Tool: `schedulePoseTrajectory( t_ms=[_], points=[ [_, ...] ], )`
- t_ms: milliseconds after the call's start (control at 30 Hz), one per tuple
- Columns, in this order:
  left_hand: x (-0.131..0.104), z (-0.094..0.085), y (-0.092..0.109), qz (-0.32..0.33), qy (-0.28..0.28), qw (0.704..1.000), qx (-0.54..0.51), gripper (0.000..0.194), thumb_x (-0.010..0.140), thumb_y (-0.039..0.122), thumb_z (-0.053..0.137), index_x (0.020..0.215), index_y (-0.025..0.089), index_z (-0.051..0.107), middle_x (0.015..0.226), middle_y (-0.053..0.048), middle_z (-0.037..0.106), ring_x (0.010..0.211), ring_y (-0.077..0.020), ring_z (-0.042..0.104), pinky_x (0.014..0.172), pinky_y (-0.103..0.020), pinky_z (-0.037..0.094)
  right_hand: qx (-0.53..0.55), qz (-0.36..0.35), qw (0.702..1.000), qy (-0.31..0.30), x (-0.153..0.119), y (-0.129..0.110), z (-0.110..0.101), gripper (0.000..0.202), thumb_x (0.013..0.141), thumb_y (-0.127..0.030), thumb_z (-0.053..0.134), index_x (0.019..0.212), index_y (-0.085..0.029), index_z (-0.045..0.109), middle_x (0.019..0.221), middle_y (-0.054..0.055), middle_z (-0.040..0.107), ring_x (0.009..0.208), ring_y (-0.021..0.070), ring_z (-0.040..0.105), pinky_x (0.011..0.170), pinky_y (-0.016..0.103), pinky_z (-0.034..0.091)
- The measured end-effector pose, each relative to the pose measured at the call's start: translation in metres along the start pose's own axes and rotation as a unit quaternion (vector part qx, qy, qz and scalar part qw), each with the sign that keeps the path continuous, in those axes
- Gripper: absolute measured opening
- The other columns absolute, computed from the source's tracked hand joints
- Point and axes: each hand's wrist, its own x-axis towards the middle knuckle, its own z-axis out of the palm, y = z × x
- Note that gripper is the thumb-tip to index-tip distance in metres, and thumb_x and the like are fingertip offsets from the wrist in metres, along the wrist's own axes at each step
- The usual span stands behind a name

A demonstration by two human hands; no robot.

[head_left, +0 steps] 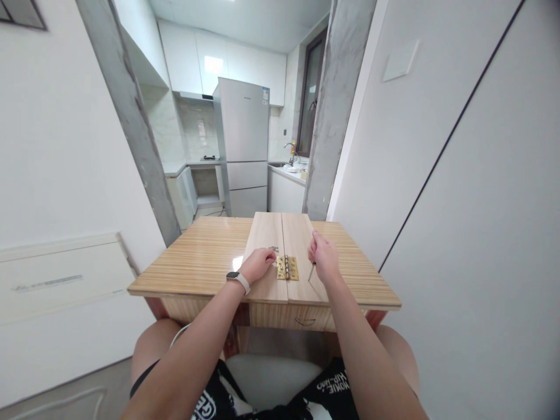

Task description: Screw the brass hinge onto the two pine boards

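A brass-coloured hinge [293,269] lies unfolded across the seam between two pale wooden boards, the left board [268,226] and the right board [297,227]. My right hand [324,255] is closed round a screwdriver [311,273], whose thin shaft points down over the right board. The handle is mostly hidden in the fist. My left hand [259,265], with a watch on its wrist, rests over the left board. Its fingers are pinched together beside the hinge's left edge; whatever they hold is too small to make out. A few small screws [273,249] lie just beyond those fingertips.
The boards lie on a striped wooden table [205,251] with a drawer handle [305,321] at its front. White walls stand close on both sides. Beyond the table are a silver refrigerator [245,128] and a sink counter [286,172].
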Motion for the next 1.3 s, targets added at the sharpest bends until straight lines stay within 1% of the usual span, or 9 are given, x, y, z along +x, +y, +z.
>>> schedulePoseTrajectory(
  t_ms=[167, 267, 500, 633, 767, 900, 1067, 1200, 1300],
  points=[
    [0.002, 0.005, 0.004, -0.015, 0.009, 1.000, 0.008, 0.015, 0.092, 0.012, 0.062, 0.090, 0.018, 0.076, 0.095, -0.007, 0.078, 0.088, -0.0207, 0.070, 0.081, -0.029, 0.050, -0.009, -0.003, 1.000, -0.016, -0.004, -0.001, 0.001, 0.066, 0.087, -0.066, 0.070, 0.049, -0.025, 0.035, 0.041, -0.007, 0.031, 0.039, 0.0069, 0.025, 0.039, 0.025, 0.018],
    [0.004, 0.007, 0.008, -0.014, 0.000, 1.000, 0.021, 0.018, 0.091, 0.011, 0.061, 0.092, 0.019, 0.078, 0.095, -0.006, 0.078, 0.088, -0.0206, 0.071, 0.083, -0.029, 0.051, -0.004, 0.000, 1.000, -0.016, -0.004, 0.000, 0.001, 0.066, 0.087, -0.066, 0.070, 0.049, -0.025, 0.035, 0.041, -0.007, 0.030, 0.038, 0.0068, 0.025, 0.039, 0.024, 0.017],
    [0.016, 0.009, 0.012, 0.022, -0.043, 0.993, 0.105, 0.025, 0.091, 0.008, 0.056, 0.089, 0.019, 0.078, 0.094, -0.007, 0.077, 0.090, -0.0209, 0.069, 0.085, -0.029, 0.051, 0.008, -0.001, 1.000, -0.025, -0.005, 0.000, 0.000, 0.067, 0.087, -0.065, 0.070, 0.047, -0.025, 0.035, 0.040, -0.007, 0.030, 0.038, 0.0067, 0.025, 0.039, 0.025, 0.017],
    [0.026, 0.011, 0.012, 0.040, -0.081, 0.983, 0.160, 0.024, 0.091, 0.007, 0.057, 0.091, 0.019, 0.078, 0.094, -0.009, 0.074, 0.090, -0.0206, 0.068, 0.086, -0.029, 0.050, 0.011, -0.001, 1.000, -0.025, -0.006, 0.000, -0.001, 0.066, 0.087, -0.063, 0.070, 0.047, -0.024, 0.035, 0.041, -0.007, 0.030, 0.038, 0.0065, 0.025, 0.039, 0.025, 0.018],
    [0.031, 0.011, 0.014, 0.045, -0.104, 0.976, 0.188, 0.023, 0.090, 0.006, 0.058, 0.089, 0.018, 0.078, 0.094, -0.011, 0.073, 0.088, -0.0220, 0.068, 0.084, -0.030, 0.051, 0.014, 0.000, 1.000, -0.022, -0.006, 0.001, -0.002, 0.065, 0.087, -0.062, 0.071, 0.048, -0.024, 0.035, 0.041, -0.007, 0.030, 0.038, 0.0063, 0.025, 0.039, 0.025, 0.018],
    [0.034, 0.009, 0.021, 0.037, -0.103, 0.979, 0.174, 0.025, 0.088, 0.002, 0.059, 0.083, 0.018, 0.078, 0.090, -0.012, 0.072, 0.083, -0.0224, 0.067, 0.083, -0.031, 0.051, 0.016, -0.001, 1.000, -0.022, -0.006, 0.000, -0.002, 0.065, 0.087, -0.063, 0.071, 0.050, -0.025, 0.034, 0.041, -0.007, 0.030, 0.038, 0.0066, 0.025, 0.038, 0.025, 0.018],
    [0.036, 0.009, 0.025, 0.007, -0.099, 0.987, 0.125, 0.024, 0.083, -0.001, 0.066, 0.072, 0.018, 0.075, 0.081, -0.011, 0.070, 0.080, -0.0220, 0.067, 0.086, -0.031, 0.052, 0.018, -0.002, 0.999, -0.030, -0.007, -0.001, -0.002, 0.064, 0.087, -0.062, 0.071, 0.051, -0.026, 0.032, 0.041, -0.007, 0.029, 0.038, 0.0068, 0.024, 0.037, 0.025, 0.018],
    [0.033, 0.011, 0.022, 0.018, -0.087, 0.989, 0.119, 0.024, 0.085, 0.001, 0.062, 0.077, 0.019, 0.076, 0.087, -0.011, 0.072, 0.085, -0.0220, 0.068, 0.087, -0.031, 0.052, 0.023, -0.004, 0.999, -0.029, -0.006, 0.001, -0.002, 0.066, 0.086, -0.064, 0.072, 0.049, -0.025, 0.033, 0.041, -0.007, 0.029, 0.038, 0.0067, 0.024, 0.038, 0.025, 0.017],
    [0.025, 0.014, 0.019, 0.024, -0.054, 0.994, 0.096, 0.024, 0.088, 0.004, 0.059, 0.085, 0.019, 0.076, 0.091, -0.009, 0.075, 0.090, -0.0213, 0.069, 0.089, -0.031, 0.052, 0.029, -0.005, 0.999, -0.036, -0.006, 0.001, -0.002, 0.067, 0.086, -0.064, 0.072, 0.048, -0.025, 0.034, 0.041, -0.007, 0.028, 0.038, 0.0067, 0.024, 0.039, 0.025, 0.016]
  ],
)
